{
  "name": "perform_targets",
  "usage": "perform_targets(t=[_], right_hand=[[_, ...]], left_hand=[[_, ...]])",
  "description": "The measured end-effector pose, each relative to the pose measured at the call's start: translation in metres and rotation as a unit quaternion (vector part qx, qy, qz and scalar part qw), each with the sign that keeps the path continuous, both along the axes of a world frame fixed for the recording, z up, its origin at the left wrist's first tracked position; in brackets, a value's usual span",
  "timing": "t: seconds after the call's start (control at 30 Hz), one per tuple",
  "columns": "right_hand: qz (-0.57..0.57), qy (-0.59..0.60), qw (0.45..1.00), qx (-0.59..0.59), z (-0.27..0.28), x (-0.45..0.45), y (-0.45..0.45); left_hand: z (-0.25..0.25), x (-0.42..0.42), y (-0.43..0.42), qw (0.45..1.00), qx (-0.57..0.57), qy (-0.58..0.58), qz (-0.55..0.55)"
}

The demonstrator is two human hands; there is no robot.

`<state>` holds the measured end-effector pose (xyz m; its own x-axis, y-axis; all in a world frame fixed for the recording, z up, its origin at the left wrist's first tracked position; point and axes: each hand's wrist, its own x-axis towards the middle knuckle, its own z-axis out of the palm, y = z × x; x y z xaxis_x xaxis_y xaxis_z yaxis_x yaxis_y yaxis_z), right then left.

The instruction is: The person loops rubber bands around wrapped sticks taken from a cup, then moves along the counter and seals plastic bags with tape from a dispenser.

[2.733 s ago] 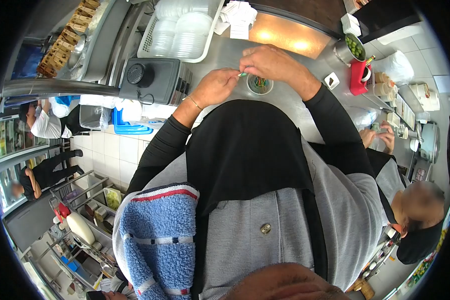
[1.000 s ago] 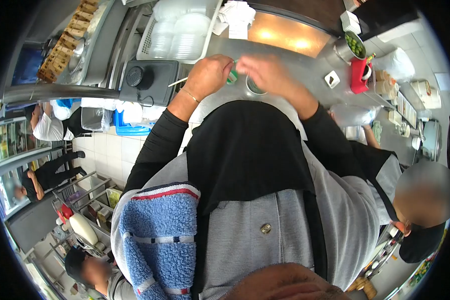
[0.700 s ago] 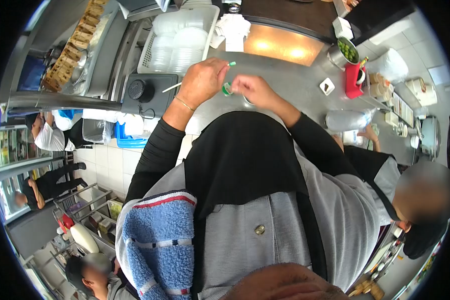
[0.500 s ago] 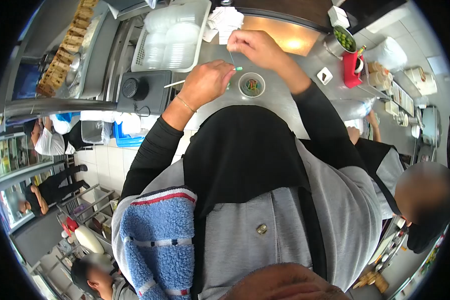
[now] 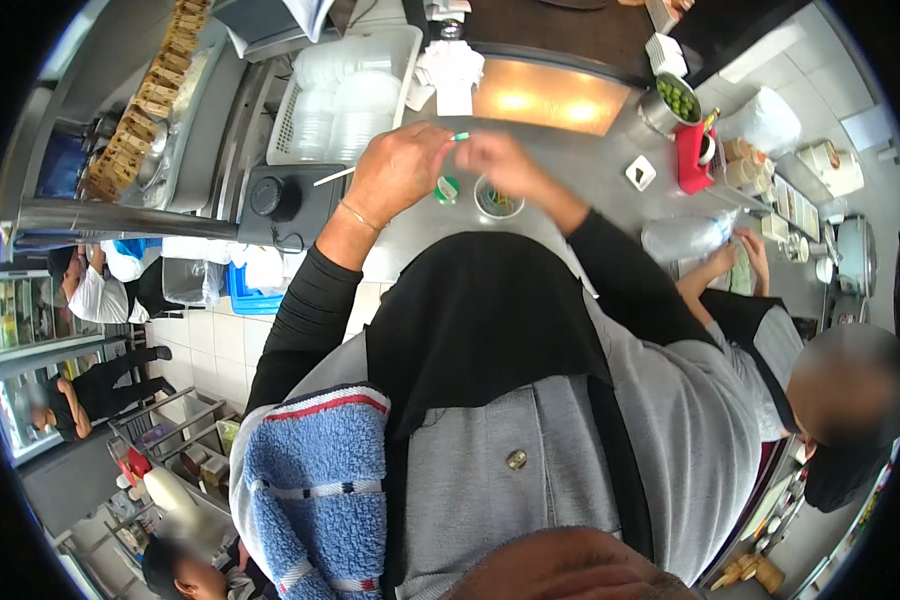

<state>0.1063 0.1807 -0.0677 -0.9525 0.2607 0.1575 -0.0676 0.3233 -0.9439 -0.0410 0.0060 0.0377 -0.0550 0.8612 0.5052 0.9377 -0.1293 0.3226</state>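
Observation:
In my left hand (image 5: 402, 168) is a thin white stick (image 5: 332, 177), its fingers closed round it. A small green band or tip (image 5: 460, 136) shows at the stick's far end, beyond my fingertips. My right hand (image 5: 498, 163) is smeared by motion just right of that green end, so its fingers and anything in them cannot be made out. Below it on the steel counter stands a small round bowl (image 5: 497, 212) holding thin coloured loops that look like rubber bands. A small green and white item (image 5: 446, 190) lies between my left wrist and the bowl.
Left of my hands are a white crate (image 5: 411, 62) of clear plastic containers and a dark device (image 5: 282, 205). Napkins (image 5: 454, 78) lie behind. To the right are a small white dish (image 5: 640, 173), a pot of limes (image 5: 660, 112) and a red holder (image 5: 694, 160). A co-worker (image 5: 770, 340) handles something nearby.
My right hand has come down toward the bowl and the green end; earlier it was raised, pulling a thin strand from that end. My left hand has shifted slightly left.

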Motion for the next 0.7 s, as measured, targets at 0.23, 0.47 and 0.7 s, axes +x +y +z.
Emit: perform_targets(t=[0.23, 0.47, 0.7], right_hand=[[0.0, 0.013, 0.967, 0.256, 0.102, -0.006, 0.017], [0.006, -0.021, 0.988, 0.152, 0.055, 0.027, -0.044], [-0.032, 0.002, 0.996, 0.081, 0.029, -0.013, 0.032]], left_hand=[[-0.01, 0.017, -0.005, 0.996, -0.087, 0.027, -0.021], [-0.009, -0.009, -0.006, 0.999, -0.002, 0.018, 0.031], [0.0, 0.02, -0.001, 0.999, -0.026, 0.031, -0.019]])
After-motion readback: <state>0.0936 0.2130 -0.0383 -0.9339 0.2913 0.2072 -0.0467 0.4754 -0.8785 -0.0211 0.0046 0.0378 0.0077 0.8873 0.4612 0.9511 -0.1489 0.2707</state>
